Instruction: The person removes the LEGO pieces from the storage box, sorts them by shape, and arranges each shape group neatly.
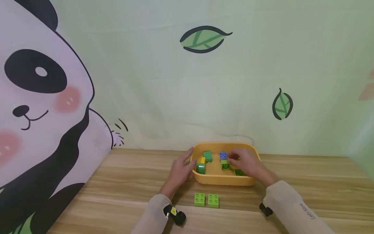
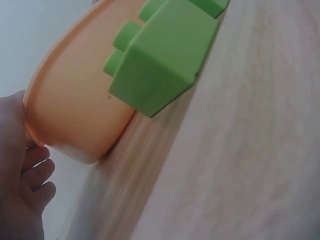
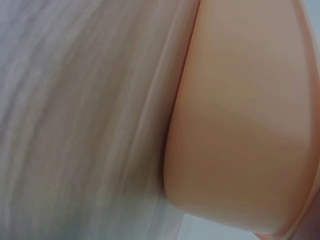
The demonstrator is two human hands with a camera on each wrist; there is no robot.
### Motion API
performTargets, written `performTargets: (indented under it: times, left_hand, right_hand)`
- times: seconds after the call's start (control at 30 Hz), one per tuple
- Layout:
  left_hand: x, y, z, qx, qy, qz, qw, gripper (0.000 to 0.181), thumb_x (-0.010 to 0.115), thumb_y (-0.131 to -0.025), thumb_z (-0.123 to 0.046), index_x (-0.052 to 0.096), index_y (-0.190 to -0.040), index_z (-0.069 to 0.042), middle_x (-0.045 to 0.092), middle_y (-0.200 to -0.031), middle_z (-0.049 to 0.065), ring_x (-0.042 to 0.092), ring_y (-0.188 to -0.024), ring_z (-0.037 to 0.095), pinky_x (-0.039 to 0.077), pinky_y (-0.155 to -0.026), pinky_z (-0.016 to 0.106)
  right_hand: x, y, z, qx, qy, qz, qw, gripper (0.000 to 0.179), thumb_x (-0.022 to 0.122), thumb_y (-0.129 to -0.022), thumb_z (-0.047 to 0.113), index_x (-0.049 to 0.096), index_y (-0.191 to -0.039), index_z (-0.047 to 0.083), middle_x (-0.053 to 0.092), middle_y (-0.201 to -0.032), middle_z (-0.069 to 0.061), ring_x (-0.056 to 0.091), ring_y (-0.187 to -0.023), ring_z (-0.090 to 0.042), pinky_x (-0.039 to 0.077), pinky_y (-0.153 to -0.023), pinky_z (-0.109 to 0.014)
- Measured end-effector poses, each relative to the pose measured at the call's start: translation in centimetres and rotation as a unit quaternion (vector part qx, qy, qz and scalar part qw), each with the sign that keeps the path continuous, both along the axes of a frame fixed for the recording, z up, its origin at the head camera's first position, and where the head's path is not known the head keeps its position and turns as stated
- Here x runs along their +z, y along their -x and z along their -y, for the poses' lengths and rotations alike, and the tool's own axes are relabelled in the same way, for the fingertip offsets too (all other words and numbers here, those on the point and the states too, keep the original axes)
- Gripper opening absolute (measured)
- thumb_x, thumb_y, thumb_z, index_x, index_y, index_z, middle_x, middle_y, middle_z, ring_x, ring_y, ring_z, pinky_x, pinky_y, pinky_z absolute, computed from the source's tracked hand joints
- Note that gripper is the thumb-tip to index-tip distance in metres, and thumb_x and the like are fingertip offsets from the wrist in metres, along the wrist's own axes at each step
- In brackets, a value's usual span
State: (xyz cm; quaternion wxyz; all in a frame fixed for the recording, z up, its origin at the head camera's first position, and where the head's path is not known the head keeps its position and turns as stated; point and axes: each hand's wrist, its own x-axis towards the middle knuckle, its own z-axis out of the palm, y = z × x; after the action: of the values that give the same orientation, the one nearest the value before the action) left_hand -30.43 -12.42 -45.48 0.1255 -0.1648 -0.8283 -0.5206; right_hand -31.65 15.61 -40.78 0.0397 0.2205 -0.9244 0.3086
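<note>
A yellow plastic tub [image 1: 225, 180] stands on the table, with loose toy building bricks in it. My left hand [image 1: 181, 167] holds its left end, the thumb at the rim and other fingers curled outside below it. My right hand [image 1: 248, 162] reaches over the right side into the tub. Its fingertips are right at a light green brick [image 1: 225, 164] and a blue brick [image 1: 223, 155]; I cannot tell whether they pinch one. A dark green brick [image 1: 239, 172] and a partly hidden yellow piece lie under that hand.
Two light green bricks, a left one [image 1: 199, 199] and a right one [image 1: 213, 201], sit studs up before the tub. Inside at the left are a green brick [image 1: 207, 156], a yellow brick [image 1: 201, 160] and a teal rounded piece [image 1: 200, 168]. A printed cloth [image 1: 160, 97] hangs behind.
</note>
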Motion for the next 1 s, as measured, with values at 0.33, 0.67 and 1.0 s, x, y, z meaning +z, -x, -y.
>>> performTargets:
  times: [0.33,0.67,1.0]
  left_hand:
    - [0.01,-0.18,0.02,0.002,0.002,0.003,1.0,0.057,0.062,-0.104,-0.018,0.05,-0.155,0.002,0.05,-0.158,0.015,0.044,-0.149,0.034,0.032,-0.124,0.049]
    - [0.04,-0.1,0.05,0.001,0.002,0.01,0.9999,0.056,0.062,-0.105,-0.017,0.049,-0.156,0.002,0.049,-0.159,0.015,0.042,-0.15,0.034,0.032,-0.124,0.051]
    - [-0.06,-0.09,0.07,-0.001,0.005,0.012,0.9999,0.055,0.061,-0.106,-0.016,0.049,-0.157,0.001,0.049,-0.16,0.015,0.041,-0.15,0.034,0.032,-0.124,0.052]
  right_hand:
    - [-0.25,0.26,0.15,0.006,-0.025,0.028,0.9993,0.009,0.074,-0.1,0.008,0.078,-0.108,0.005,0.075,-0.102,-0.003,0.066,-0.092,-0.018,0.061,-0.09,-0.044]
    - [-0.08,0.15,-0.12,0.003,-0.011,0.046,0.9989,0.006,0.072,-0.102,0.011,0.076,-0.105,0.007,0.073,-0.1,-0.001,0.062,-0.091,-0.019,0.06,-0.092,-0.044]
    - [-0.21,0.08,-0.27,0.02,-0.004,0.054,0.9983,0.013,0.075,-0.101,0.014,0.077,-0.111,0.006,0.075,-0.104,-0.001,0.067,-0.096,-0.019,0.06,-0.092,-0.045]
